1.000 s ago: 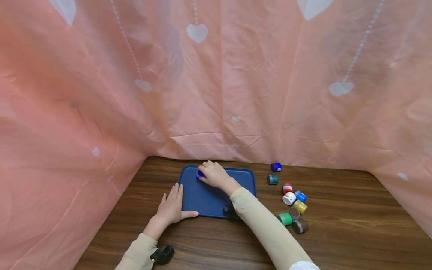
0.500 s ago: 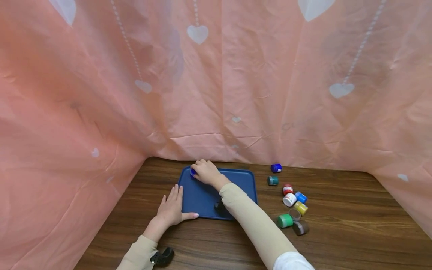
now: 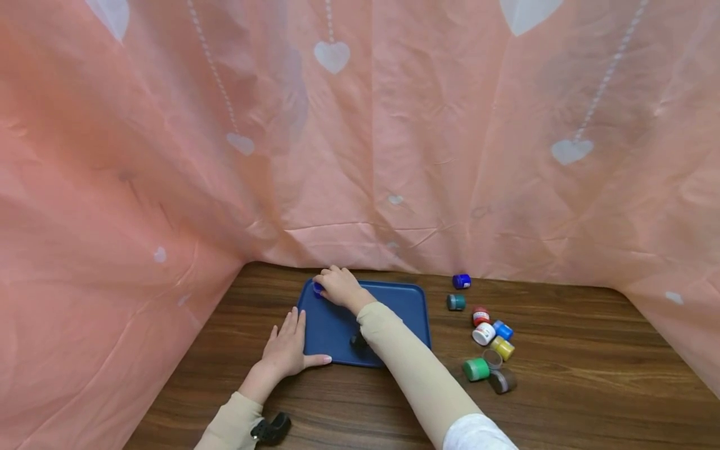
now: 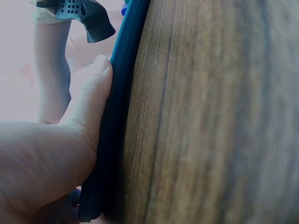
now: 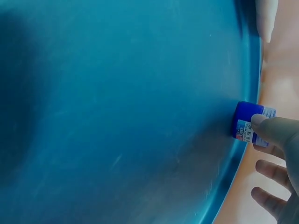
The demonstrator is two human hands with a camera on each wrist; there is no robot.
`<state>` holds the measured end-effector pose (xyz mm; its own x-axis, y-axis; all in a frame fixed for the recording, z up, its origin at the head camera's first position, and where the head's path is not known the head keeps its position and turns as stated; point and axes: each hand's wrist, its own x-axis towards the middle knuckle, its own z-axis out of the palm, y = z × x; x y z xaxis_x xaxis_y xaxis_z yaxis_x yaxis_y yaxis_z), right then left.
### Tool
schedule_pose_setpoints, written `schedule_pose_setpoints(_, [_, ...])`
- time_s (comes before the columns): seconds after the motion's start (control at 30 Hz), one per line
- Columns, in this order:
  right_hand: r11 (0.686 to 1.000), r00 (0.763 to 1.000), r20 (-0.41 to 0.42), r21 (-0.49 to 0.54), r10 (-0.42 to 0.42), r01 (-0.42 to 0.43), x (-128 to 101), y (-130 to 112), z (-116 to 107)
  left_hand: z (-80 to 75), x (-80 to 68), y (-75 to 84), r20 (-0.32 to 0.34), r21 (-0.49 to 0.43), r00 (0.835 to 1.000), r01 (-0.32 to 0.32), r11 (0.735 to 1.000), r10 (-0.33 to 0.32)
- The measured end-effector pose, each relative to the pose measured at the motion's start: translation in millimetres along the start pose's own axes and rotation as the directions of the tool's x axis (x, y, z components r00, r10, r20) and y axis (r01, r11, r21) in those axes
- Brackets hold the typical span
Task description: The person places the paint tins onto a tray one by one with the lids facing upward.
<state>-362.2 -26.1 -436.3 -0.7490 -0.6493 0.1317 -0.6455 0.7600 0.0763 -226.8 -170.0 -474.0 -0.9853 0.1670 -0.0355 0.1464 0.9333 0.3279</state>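
Near the far left corner of a blue tray (image 3: 349, 331), my right hand (image 3: 342, 289) pinches a small dark blue paint jar (image 5: 250, 122) between thumb and fingers. In the right wrist view the jar touches the tray's surface by the rim, its printed label partly covered by the thumb. My left hand (image 3: 285, 349) rests at the tray's near left corner with fingers straight along the left edge. Its thumb (image 4: 88, 100) lies on the front rim, as the left wrist view shows.
Right of the tray, several paint jars lie on the wooden table: dark blue (image 3: 462, 281), teal (image 3: 456, 302), red (image 3: 480, 315), white (image 3: 484, 334), blue (image 3: 503, 330), yellow (image 3: 502, 348), green (image 3: 476, 369) and brown (image 3: 502, 379). A pink curtain (image 3: 360, 156) hangs behind the table.
My right hand has moved left with the dark blue paint jar, closer to the tray's far left corner. My left hand has stayed at the tray's edge.
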Motion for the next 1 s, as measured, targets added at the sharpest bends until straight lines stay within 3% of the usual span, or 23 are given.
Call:
schedule_pose_setpoints(0.4, [0.996, 0.997, 0.041, 0.054, 0.065, -0.067, 2.4, -6.0, -3.7, -4.0, -1.9, -0.1, 0.004, -0.009, 1.0, 0.005, 1.0, -0.005])
schedule_pose_setpoints(0.77, [0.989, 0.998, -0.017, 0.136, 0.064, -0.061, -8.5, 3.2, -5.6, -2.5, -2.6, -2.1, 0.003, 0.0, 1.0, 0.008, 1.0, -0.008])
schedule_pose_setpoints(1.0, [0.991, 0.997, -0.069, 0.132, 0.038, -0.028, -19.8, 7.0, -11.9, -3.3, -2.3, -2.6, 0.013, -0.002, 1.0, 0.01, 1.0, -0.01])
